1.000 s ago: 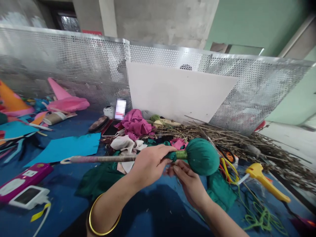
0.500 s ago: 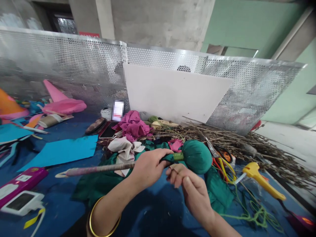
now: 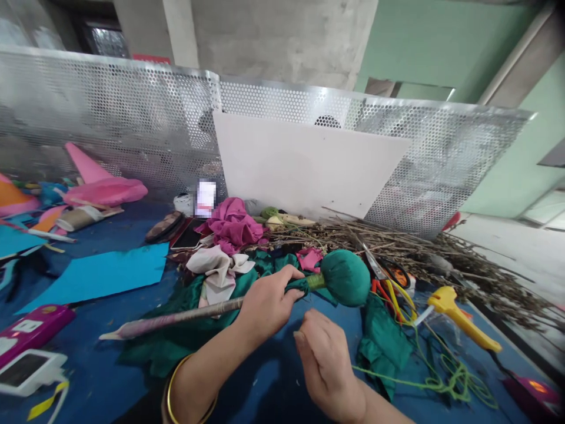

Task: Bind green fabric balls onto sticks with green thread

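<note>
Right hand (image 3: 326,362), nearest, has dropped away from the green cloth-covered ball (image 3: 345,277) on its long wrapped stick (image 3: 176,318); fingers loosely curled, holding nothing visible. Left hand (image 3: 267,303) stays clamped on the stick's neck just behind the ball, above the blue table (image 3: 110,377). Wrapping appears paused; dry twig pile (image 3: 441,253) lies beyond.

Pink cloth (image 3: 232,222), twig pile (image 3: 424,253), glue gun (image 3: 459,315), white board (image 3: 304,168).

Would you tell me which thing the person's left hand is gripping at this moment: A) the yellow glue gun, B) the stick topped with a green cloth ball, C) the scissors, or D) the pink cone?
B: the left hand is closed around the stick just behind the green cloth ball, while the right hand hangs below it, empty.
</note>
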`<move>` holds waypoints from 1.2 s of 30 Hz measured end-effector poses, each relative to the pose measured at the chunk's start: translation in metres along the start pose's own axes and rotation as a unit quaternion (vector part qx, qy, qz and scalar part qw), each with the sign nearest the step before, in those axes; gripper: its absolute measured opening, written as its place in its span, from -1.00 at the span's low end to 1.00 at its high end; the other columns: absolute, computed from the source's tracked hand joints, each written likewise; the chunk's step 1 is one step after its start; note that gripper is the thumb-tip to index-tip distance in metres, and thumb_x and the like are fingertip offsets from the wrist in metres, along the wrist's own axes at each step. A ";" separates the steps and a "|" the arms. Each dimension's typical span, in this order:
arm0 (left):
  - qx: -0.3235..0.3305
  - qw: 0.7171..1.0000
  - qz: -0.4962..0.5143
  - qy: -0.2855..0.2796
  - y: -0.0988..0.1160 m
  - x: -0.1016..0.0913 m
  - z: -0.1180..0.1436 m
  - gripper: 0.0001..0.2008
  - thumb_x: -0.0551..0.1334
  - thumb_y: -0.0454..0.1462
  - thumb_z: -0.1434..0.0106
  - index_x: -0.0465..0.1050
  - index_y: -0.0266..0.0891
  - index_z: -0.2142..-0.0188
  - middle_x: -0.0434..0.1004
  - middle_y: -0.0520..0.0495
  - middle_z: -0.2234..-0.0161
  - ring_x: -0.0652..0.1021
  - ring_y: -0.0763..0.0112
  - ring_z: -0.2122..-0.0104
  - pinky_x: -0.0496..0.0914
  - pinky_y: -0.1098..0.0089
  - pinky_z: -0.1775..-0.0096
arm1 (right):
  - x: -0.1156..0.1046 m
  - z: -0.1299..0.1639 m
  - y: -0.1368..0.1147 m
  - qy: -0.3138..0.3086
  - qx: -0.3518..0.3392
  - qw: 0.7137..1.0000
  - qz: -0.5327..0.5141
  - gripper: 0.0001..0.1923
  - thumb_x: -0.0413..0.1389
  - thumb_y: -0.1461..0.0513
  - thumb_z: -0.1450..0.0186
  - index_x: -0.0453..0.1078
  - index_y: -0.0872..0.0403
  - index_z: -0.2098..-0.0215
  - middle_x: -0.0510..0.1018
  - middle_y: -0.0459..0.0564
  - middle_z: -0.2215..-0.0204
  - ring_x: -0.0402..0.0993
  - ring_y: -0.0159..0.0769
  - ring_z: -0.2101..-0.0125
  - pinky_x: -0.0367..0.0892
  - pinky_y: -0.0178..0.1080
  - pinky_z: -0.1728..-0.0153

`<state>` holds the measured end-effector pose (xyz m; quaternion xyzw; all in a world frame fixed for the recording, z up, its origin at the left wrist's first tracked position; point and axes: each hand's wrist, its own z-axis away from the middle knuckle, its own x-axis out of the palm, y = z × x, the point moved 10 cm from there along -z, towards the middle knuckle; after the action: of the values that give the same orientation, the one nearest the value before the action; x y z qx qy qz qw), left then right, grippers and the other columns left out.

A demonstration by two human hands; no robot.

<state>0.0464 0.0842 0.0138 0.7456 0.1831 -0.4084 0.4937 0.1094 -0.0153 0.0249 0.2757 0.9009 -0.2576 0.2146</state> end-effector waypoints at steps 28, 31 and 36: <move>0.233 0.945 -0.124 -0.194 0.046 0.041 0.023 -0.78 0.22 -0.36 -0.21 0.41 -0.12 0.13 0.59 0.06 0.24 0.58 0.26 0.21 0.34 0.40 0.25 | -0.024 -0.013 0.126 -0.156 0.283 0.901 -0.289 -0.67 0.14 0.16 -0.29 0.41 0.11 0.60 0.42 -0.07 0.50 0.33 -0.35 0.40 0.20 -0.31 0.29; 0.245 0.946 -0.074 -0.199 0.052 0.036 0.026 -0.75 0.24 -0.35 -0.20 0.40 -0.10 0.11 0.59 0.09 0.20 0.58 0.29 0.18 0.33 0.42 0.22 | 0.004 0.007 0.143 -0.176 0.357 0.822 -0.407 -0.62 0.24 0.03 -0.18 0.45 0.15 0.62 0.46 -0.07 0.51 0.31 -0.40 0.50 0.22 -0.33 0.41; 0.215 0.967 -0.039 -0.134 0.044 0.017 0.018 -0.66 0.27 -0.33 -0.19 0.37 -0.07 0.03 0.58 0.07 0.12 0.57 0.24 0.13 0.32 0.39 0.19 | 0.034 0.026 0.166 -0.082 0.416 0.787 -0.448 -0.63 0.24 0.01 -0.19 0.44 0.18 0.48 0.48 -0.11 0.51 0.40 -0.40 0.53 0.35 -0.30 0.47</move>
<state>0.0787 0.0466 0.0231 0.7650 0.0522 -0.5535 0.3251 0.1909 0.1017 -0.0711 -0.1185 0.7081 -0.6960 0.0124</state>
